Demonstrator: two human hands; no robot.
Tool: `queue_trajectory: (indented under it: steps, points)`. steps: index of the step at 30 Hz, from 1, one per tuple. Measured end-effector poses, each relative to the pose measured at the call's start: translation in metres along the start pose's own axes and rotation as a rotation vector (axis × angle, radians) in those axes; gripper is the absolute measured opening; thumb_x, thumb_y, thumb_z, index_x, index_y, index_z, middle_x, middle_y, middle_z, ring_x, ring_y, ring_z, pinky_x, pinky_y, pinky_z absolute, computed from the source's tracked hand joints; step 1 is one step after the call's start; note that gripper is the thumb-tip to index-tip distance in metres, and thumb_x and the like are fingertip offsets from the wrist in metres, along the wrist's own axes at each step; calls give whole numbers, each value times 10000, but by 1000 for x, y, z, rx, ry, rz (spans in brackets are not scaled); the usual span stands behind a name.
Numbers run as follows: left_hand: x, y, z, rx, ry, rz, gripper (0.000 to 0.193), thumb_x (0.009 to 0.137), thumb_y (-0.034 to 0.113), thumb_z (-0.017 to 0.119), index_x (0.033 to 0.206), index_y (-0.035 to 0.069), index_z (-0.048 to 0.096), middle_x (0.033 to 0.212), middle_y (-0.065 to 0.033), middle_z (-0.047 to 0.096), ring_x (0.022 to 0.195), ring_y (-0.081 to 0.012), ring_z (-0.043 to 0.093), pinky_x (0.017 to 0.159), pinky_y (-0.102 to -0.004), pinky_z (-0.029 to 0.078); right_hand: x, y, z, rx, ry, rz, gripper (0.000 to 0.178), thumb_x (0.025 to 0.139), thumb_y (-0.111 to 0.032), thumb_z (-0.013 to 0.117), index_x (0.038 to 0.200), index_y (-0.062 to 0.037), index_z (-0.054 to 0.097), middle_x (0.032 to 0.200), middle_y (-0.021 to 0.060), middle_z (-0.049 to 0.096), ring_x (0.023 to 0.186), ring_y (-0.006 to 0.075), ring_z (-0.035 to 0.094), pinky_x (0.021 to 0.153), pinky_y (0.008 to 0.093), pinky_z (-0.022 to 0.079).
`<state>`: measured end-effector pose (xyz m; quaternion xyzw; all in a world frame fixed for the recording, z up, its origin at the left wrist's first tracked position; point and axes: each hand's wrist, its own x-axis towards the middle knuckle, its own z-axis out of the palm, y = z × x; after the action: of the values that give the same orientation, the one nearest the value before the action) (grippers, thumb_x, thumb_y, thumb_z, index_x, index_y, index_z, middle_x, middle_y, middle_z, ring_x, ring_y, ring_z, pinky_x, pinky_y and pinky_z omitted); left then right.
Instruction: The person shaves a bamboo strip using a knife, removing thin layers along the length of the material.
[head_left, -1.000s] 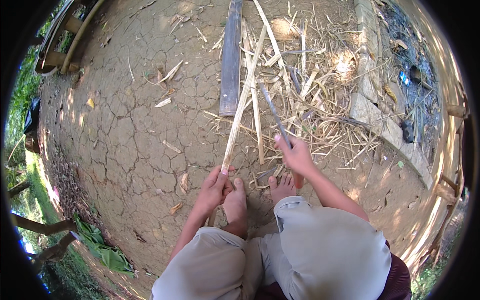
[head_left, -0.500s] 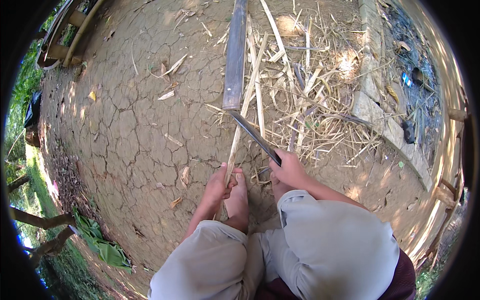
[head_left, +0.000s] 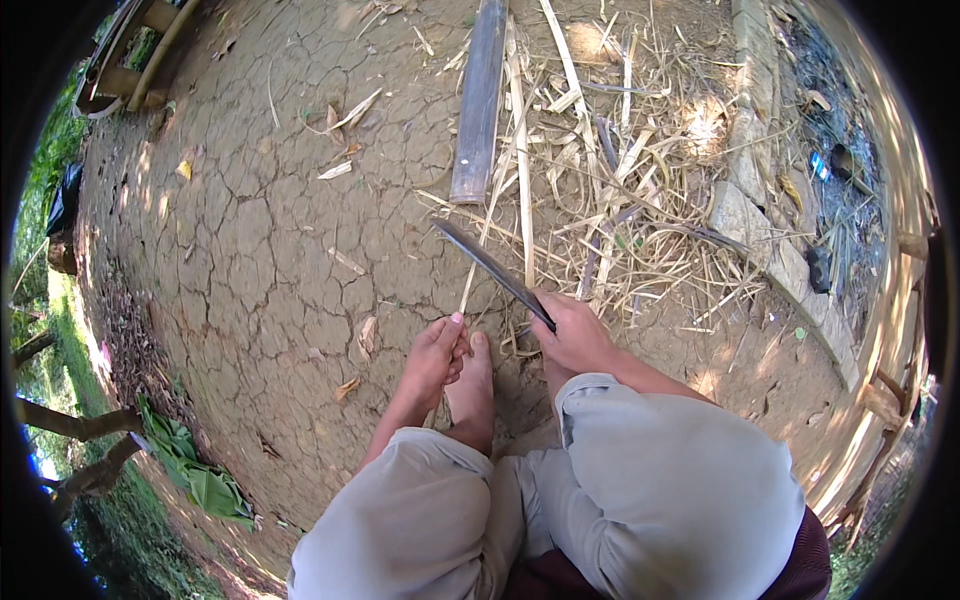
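My left hand (head_left: 434,358) is closed around a thin pale bamboo strip (head_left: 468,288), thumb on top, beside my bare left foot (head_left: 471,385). The strip slants away from me, and its lower end shows below the hand. In my right hand (head_left: 577,333) is a long dark-bladed knife (head_left: 490,265), its handle mostly hidden by the fingers. The blade points far left and crosses over the strip; whether it touches cannot be made out. Just past the blade's tip, a dark half-round length of split bamboo (head_left: 477,125) lies on the ground.
Pale shavings and strips (head_left: 625,200) litter the cracked earth on the right. A stone edging (head_left: 745,225) borders an ashy strip (head_left: 835,190) beyond them. Green leaves (head_left: 200,475) lie at lower left, and a bamboo frame (head_left: 125,70) stands far left.
The knife has swung left, its tip now past the strip's left side. My left hand has turned and moved slightly away from me; the strip now looks thinner.
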<state>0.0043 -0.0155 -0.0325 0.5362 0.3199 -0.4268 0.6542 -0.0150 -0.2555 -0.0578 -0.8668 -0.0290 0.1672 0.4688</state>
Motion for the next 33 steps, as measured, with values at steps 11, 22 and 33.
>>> queue_trajectory:
  steps: [11,22,33]
  points:
    - [-1,2,1,50,101,74,238,1014,263,547,863,82,517,625,35,455,410,-29,326,362,-213,226,-3,-8,4,-255,-259,-113,465,907,-245,613,1325,-83,488,957,161,624,791,371,662,637,470,541]
    - [-8,0,0,-18,71,-13,224,1029,255,503,887,90,556,595,68,394,413,-18,269,363,-221,186,13,-12,11,-389,-132,-265,527,929,-515,568,1234,-84,572,887,125,616,684,357,660,565,440,544]
    - [-18,-1,-2,-64,-18,-88,301,1047,354,465,925,97,562,590,97,334,430,-13,215,379,-221,151,24,-22,-12,-515,-208,-285,447,927,-447,618,1135,-51,632,851,150,650,687,351,657,574,438,539]
